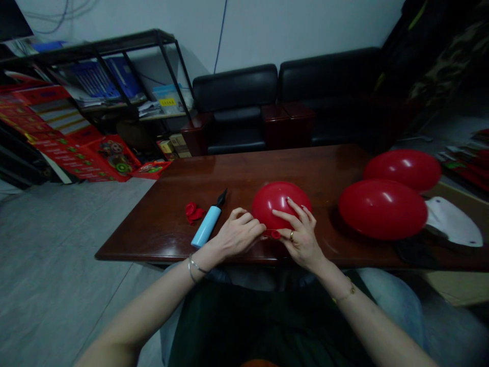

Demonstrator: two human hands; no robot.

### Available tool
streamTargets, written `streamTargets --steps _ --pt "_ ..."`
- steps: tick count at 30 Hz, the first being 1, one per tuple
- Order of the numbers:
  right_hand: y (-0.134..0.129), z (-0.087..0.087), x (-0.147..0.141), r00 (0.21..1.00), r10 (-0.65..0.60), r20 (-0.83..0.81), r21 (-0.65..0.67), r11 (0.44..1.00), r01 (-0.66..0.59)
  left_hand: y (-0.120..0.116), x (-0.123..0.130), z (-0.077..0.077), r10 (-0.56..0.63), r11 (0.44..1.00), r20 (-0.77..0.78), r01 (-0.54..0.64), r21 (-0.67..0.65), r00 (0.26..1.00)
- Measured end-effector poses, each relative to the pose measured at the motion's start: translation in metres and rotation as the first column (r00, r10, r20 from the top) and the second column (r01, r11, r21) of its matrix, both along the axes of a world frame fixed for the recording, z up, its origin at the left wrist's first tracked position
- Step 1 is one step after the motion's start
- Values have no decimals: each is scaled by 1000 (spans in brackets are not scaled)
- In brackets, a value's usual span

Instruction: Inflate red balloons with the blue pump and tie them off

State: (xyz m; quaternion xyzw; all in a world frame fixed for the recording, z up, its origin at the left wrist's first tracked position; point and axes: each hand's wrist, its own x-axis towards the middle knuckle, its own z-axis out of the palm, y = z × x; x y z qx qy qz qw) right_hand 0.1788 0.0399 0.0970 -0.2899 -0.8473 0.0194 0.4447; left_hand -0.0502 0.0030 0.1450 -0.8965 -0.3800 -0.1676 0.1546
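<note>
Balloon point(263, 201): held over table point(225, 171); taken as clock centre.
Left hand point(237, 234): neck point(275, 234) pinched in fingertips.
Right hand point(303, 242): fingers spread across balloon.
9 o'clock: limp balloons point(194, 212), screened from left hand by pump point(206, 227).
3 o'clock: full balloon point(382, 209); second one point(405, 165) partly hidden behind.
12 o'clock: seats point(235, 92).

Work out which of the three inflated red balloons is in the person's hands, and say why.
The leftmost inflated balloon: the left hand and right hand both hold it. The front balloon and rear balloon, at right, have no hand on them.
</note>
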Motion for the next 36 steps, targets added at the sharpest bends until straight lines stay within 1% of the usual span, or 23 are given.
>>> streamTargets --steps 2,3,5,6,7,8,9,10,11,12,13,14,15,16,17,19,21,23,25,28,32,34,36 --pt "-1 1 -1 1000 5 -26 -8 1000 -6 -5 0 -4 41 998 47 -39 -49 998" --pt "-2 1 -1 999 6 -40 -12 1000 -7 -8 0 -5 47 995 96 -38 -96 994" --pt "-2 0 -2 997 3 -72 -22 1000 -5 -13 2 -9 49 971 286 21 -237 957" --pt "-2 -1 -3 996 0 -93 -30 1000 -3 -15 4 -12 60 943 425 88 -322 903" --pt "-3 -1 -5 993 -5 -115 -43 999 0 -16 7 -16 92 901 581 181 -395 809" --pt "-3 -2 -6 990 -12 -140 -58 998 4 -18 12 -20 151 850 726 288 -442 671" --pt "-4 -2 -8 985 -20 -169 -71 997 8 -18 18 -25 234 803 842 392 -449 486" --pt "-5 -2 -10 979 -31 -203 -79 997 15 -18 25 -31 326 786 909 460 -413 260" --pt "-7 -2 -12 970 -44 -238 -84 996 25 -18 33 -35 423 784 905 482 -391 45" --pt "-9 -2 -14 960 -60 -273 -86 996 38 -17 40 -38 499 783 856 491 -382 -131" --pt "-11 -1 -16 949 -77 -307 -87 995 53 -15 48 -40 535 793 799 490 -362 -275" --pt "-13 0 -17 936 -91 -339 -89 994 65 -14 54 -41 552 799 741 496 -340 -382" --pt "-16 2 -18 924 -101 -368 -91 993 72 -12 58 -40 555 807 690 501 -312 -464" --pt "-18 3 -19 915 -103 -390 -94 993 72 -10 61 -38 550 815 650 506 -282 -525" --pt "-21 5 -19 908 -102 -407 -98 993 68 -9 63 -36 544 820 620 513 -253 -565" --pt "-24 9 -19 904 -98 -416 -102 993 61 -7 63 -32 533 825 601 525 -211 -595" --pt "-27 13 -19 912 -116 -393 -107 991 80 -7 64 -30 537 814 629 542 -211 -562" --pt "-28 18 -20 918 -144 -370 -108 988 112 -7 66 -29 555 792 680 555 -254 -480" --pt "-29 21 -19 915 -168 -368 -111 984 136 -7 69 -29 582 763 725 557 -329 -369" --pt "-28 21 -18 907 -180 -382 -137 981 137 -6 70 -27 601 733 765 542 -412 -232" --pt "-26 16 -14 919 -150 -364 -206 976 78 -4 65 -25 613 699 777 554 -452 -140" --pt "-25 14 -12 924 -139 -356 -237 970 54 -3 62 -25 620 683 777 561 -467 -108" --pt "-22 15 -9 931 -126 -342 -275 961 29 -1 61 -24 616 681 784 556 -477 -81"
